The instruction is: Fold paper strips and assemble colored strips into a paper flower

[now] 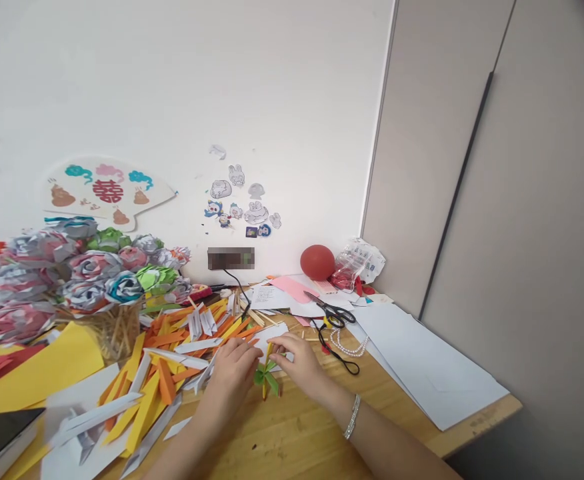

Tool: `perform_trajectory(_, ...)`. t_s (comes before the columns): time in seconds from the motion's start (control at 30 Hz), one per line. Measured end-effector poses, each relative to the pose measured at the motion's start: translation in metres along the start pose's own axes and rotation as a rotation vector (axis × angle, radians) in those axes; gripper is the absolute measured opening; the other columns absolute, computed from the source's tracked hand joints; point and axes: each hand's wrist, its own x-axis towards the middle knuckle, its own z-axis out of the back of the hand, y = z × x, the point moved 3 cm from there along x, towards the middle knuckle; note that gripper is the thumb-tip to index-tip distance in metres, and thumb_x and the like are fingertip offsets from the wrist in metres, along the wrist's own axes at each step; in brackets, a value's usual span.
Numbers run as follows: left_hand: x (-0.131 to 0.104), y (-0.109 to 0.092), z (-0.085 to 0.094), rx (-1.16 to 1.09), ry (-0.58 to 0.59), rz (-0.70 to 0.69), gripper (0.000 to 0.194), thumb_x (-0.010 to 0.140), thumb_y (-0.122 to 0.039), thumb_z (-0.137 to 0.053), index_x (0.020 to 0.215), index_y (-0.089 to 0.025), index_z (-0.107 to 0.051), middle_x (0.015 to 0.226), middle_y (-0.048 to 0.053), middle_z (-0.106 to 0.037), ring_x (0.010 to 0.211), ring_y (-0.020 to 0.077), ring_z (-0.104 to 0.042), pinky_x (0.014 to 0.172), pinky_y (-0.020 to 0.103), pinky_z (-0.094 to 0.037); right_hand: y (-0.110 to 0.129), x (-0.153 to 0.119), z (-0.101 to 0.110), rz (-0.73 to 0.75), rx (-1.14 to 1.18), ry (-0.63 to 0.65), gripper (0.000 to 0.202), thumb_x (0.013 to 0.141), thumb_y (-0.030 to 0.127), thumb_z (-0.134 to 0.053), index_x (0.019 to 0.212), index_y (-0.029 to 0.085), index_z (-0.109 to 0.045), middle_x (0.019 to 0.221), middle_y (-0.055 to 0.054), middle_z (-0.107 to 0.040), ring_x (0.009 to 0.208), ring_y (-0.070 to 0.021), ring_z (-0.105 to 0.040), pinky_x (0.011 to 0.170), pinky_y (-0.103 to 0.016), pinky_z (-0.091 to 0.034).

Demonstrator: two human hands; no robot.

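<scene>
Over the middle of the wooden table, my left hand [235,365] and my right hand [298,361] come together around a small yellow and green paper piece [267,380]. Its green leaf-like parts spread out below my fingers, and a yellow strip runs upright through them. My left fingers close on its left side. The thumb and index finger of my right hand pinch near its yellow top. Folded orange, yellow and white paper strips [165,380] lie in a heap beside my left hand.
Paper flowers [95,267] stand at the left. Scissors [331,311], a pearl string [348,348], a black cord [339,360] and a red balloon [317,263] are behind my right hand. White sheets [422,367] lie at the right edge, a dark device [3,440] at the lower left.
</scene>
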Motion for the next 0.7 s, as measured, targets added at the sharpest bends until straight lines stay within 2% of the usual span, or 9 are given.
perform_trajectory(0.13,0.004,0.005,-0.001,-0.111,0.093,0.100,0.016,0.073,-0.021,-0.048,0.070,-0.022,-0.064,0.069,0.006,-0.065,0.070,0.0216,-0.054,0.066,0.031,-0.039,-0.003,-0.001,-0.002,-0.009,0.011,-0.002,0.027,0.072,0.009,-0.054,0.095,0.020,-0.061,0.082,-0.002,-0.061,0.076,-0.0149,-0.056,0.075,-0.030,-0.045)
perform_trajectory(0.3,0.004,0.006,-0.002,-0.289,0.149,0.310,0.020,0.068,-0.023,-0.055,0.085,-0.021,-0.065,0.071,0.003,-0.067,0.065,0.0205,-0.059,0.063,0.028,-0.042,-0.007,-0.007,-0.013,-0.083,0.130,-0.025,0.041,0.066,0.001,-0.049,0.101,0.021,-0.054,0.086,-0.002,-0.060,0.074,-0.0129,-0.058,0.072,-0.029,-0.048)
perform_trajectory(0.4,0.001,0.002,-0.004,-0.291,0.160,0.372,0.011,0.068,-0.026,-0.057,0.073,-0.020,-0.065,0.067,0.003,-0.066,0.063,0.0203,-0.059,0.060,0.027,-0.041,-0.009,-0.011,-0.021,-0.122,0.162,-0.067,0.039,0.063,0.000,-0.048,0.096,0.019,-0.050,0.090,-0.002,-0.056,0.070,-0.0111,-0.058,0.068,-0.027,-0.048)
perform_trajectory(0.47,-0.001,0.000,-0.004,-0.295,0.126,0.402,0.009,0.068,-0.027,-0.058,0.069,-0.020,-0.064,0.067,0.002,-0.067,0.064,0.0206,-0.060,0.061,0.027,-0.042,-0.009,-0.012,-0.022,-0.127,0.138,-0.105,0.031,0.062,0.000,-0.049,0.088,0.019,-0.050,0.089,-0.001,-0.053,0.067,-0.0104,-0.057,0.065,-0.025,-0.047)
perform_trajectory(0.57,-0.003,-0.002,-0.001,-0.311,0.010,0.406,0.012,0.069,-0.030,-0.057,0.073,-0.020,-0.064,0.075,0.004,-0.068,0.070,0.0219,-0.061,0.066,0.029,-0.044,-0.004,-0.011,-0.017,-0.106,0.118,-0.127,0.023,0.065,0.003,-0.052,0.082,0.018,-0.051,0.085,0.000,-0.052,0.068,-0.0112,-0.055,0.064,-0.025,-0.046)
perform_trajectory(0.7,-0.005,-0.005,0.002,-0.315,-0.135,0.257,0.018,0.072,-0.032,-0.054,0.081,-0.021,-0.064,0.086,0.006,-0.069,0.082,0.0226,-0.061,0.076,0.031,-0.044,0.005,-0.007,-0.009,0.011,0.069,-0.142,0.018,0.069,0.006,-0.056,0.082,0.019,-0.054,0.082,0.000,-0.052,0.074,-0.0133,-0.053,0.069,-0.026,-0.044)
